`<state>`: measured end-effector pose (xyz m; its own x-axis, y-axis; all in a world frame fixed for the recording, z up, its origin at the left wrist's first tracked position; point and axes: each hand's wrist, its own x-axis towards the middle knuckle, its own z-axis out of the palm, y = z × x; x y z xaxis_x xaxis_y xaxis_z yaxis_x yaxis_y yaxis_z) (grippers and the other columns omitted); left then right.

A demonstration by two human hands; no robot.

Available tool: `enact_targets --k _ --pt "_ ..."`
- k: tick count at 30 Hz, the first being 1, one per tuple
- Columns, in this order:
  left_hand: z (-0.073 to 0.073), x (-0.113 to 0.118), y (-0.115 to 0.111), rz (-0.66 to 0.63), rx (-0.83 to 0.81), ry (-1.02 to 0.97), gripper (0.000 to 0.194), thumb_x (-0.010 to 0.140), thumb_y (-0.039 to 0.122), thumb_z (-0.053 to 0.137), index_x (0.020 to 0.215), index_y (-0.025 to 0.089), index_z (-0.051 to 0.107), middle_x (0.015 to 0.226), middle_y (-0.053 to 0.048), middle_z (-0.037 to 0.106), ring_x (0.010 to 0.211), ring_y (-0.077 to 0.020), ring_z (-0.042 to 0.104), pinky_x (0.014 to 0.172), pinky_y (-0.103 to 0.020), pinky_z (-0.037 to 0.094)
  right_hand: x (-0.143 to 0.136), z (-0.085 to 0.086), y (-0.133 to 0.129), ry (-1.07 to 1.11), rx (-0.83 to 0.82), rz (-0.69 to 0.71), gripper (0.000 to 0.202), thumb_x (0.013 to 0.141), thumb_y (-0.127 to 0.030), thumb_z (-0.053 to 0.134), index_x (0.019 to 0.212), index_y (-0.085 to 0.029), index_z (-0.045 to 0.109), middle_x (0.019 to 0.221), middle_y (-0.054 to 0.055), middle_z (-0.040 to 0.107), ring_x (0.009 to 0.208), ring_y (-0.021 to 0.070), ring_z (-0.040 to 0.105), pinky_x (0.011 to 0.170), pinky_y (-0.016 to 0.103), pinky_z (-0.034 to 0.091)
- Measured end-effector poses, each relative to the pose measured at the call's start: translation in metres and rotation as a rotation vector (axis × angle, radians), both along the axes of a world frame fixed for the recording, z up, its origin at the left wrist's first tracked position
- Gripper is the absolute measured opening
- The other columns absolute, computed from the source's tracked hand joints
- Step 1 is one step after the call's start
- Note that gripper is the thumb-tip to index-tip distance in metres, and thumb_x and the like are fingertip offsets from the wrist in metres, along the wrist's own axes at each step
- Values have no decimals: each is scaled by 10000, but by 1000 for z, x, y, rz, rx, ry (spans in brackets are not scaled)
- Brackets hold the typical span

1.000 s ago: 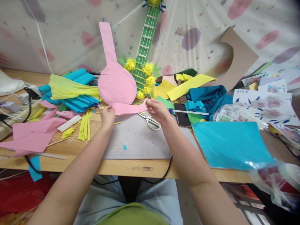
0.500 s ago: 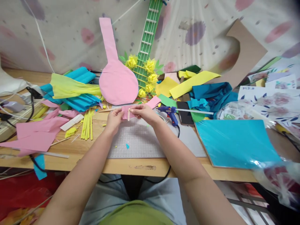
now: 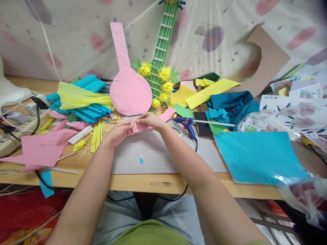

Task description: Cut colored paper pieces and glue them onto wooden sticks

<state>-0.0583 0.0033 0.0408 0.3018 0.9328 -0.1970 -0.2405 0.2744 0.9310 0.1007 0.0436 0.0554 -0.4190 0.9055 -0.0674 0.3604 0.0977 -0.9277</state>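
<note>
Between my hands is a small piece of pink paper [image 3: 141, 129] with a short pale stick [image 3: 136, 125] lying on it. My left hand [image 3: 120, 132] grips the paper's left end with closed fingers. My right hand [image 3: 149, 120] pinches the paper and stick from above, near the stick's upper end. Both hands are over the far part of the grey cutting mat [image 3: 145, 156]. Just behind them leans a pink guitar-shaped cutout [image 3: 130, 92] with a long neck. A green paper guitar [image 3: 161, 51] trimmed with yellow flowers stands beside it.
A blue glue gun [image 3: 187, 125] with a white glue stick lies right of my hands, by a phone [image 3: 204, 125]. Yellow paper strips [image 3: 96, 136] and pink scraps [image 3: 44, 146] lie to the left. A blue sheet [image 3: 258, 156] covers the right front.
The pink paper and stick have shifted slightly left, and the paper now lies tilted. My left hand has moved left and its palm has turned more upward.
</note>
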Motion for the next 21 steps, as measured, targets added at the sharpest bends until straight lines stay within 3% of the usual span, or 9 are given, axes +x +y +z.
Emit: enact_targets --k 11,21 --pt "2 -5 2 9 -15 -24 233 688 169 536 885 106 644 802 -85 681 756 -164 636 759 -370 519 -19 7 1 -160 95 -38 231 681 -253 573 787 -91 698 581 -9 575 480 43 399 464 179 297" --pt "-1 -1 -1 -11 100 74 362 550 176 684 909 136 658 916 -70 666 857 -184 621 792 -333 495 -27 10 -2 -323 137 -147 220 657 -347 622 730 -159 709 604 18 627 536 91 498 508 204 344"
